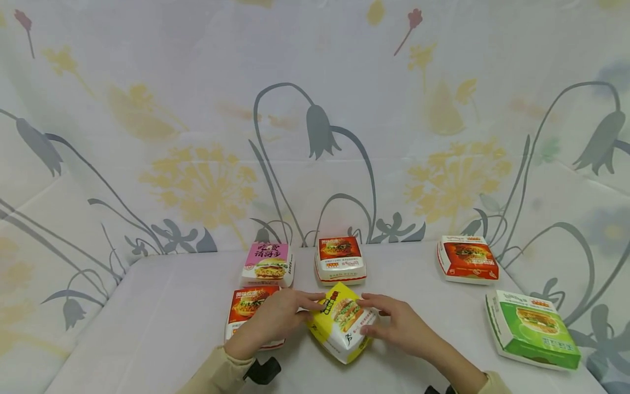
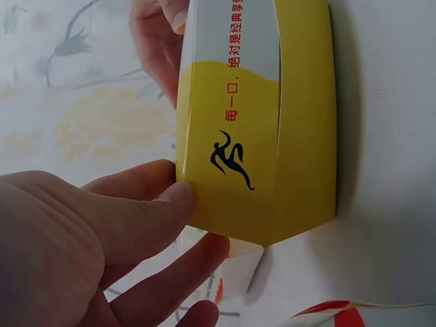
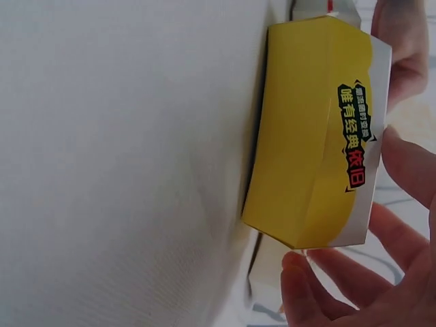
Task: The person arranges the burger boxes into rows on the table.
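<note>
A yellow-and-white burger box (image 1: 342,314) with a burger picture sits turned askew on the white-covered table, corner towards me. My left hand (image 1: 278,314) grips its left corner; in the left wrist view the thumb (image 2: 153,214) lies on the box's edge, with fingers behind and beside it. On the opposite side, my right hand (image 1: 401,323) holds the right corner between thumb and fingers. The right wrist view shows the yellow side of the box with black and red lettering. A red burger box (image 1: 248,303) lies partly hidden behind my left hand.
Behind stand a purple burger box (image 1: 268,262) and another red burger box (image 1: 340,260), close beyond the yellow one. Farther right are a third red box (image 1: 467,260) and a green burger box (image 1: 536,328). A flower-patterned curtain (image 1: 315,180) hangs along the table's back edge.
</note>
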`<state>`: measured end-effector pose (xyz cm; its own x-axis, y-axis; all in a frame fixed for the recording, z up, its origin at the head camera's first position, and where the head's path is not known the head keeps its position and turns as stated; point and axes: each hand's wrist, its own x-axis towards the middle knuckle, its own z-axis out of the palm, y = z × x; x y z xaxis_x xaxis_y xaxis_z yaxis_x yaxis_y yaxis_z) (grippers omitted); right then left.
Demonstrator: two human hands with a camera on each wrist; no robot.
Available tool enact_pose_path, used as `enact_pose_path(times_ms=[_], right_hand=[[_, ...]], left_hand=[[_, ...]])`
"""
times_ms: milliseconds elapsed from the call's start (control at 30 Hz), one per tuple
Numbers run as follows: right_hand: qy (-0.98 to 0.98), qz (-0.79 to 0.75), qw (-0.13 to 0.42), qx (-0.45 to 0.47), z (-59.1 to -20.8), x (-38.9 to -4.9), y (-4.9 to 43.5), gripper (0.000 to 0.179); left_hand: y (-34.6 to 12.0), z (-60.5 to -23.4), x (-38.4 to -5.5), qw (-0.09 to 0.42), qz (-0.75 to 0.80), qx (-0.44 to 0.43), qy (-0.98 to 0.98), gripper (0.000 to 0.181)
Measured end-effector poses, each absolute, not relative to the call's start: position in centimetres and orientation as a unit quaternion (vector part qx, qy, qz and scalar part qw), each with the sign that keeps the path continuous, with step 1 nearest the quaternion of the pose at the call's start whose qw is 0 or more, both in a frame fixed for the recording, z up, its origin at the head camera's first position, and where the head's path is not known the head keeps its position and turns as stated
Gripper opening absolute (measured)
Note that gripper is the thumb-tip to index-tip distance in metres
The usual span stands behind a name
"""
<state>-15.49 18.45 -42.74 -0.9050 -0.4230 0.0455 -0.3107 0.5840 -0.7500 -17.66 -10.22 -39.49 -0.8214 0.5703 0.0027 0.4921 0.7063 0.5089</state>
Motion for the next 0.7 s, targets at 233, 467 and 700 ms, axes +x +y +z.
enact_pose_path(times_ms=[233, 467, 700], right_hand=[[0.880, -0.412, 0.046, -0.231, -42.8, -14.6, 18.1, 0.056], [0.882, -0.412, 0.033, -0.225, -43.1, -13.8, 17.7, 0.053], [0.875, -0.430, 0.022, -0.223, -43.1, -13.3, 17.5, 0.053]], left_hand=[[-9.8, -39.4, -17.6, 0.072, 0.210, 0.310, 0.924, 0.029], [-9.6, -39.6, -17.6, 0.063, 0.190, 0.340, 0.919, 0.035], [-9.5, -40.1, -17.6, 0.057, 0.189, 0.335, 0.921, 0.057]])
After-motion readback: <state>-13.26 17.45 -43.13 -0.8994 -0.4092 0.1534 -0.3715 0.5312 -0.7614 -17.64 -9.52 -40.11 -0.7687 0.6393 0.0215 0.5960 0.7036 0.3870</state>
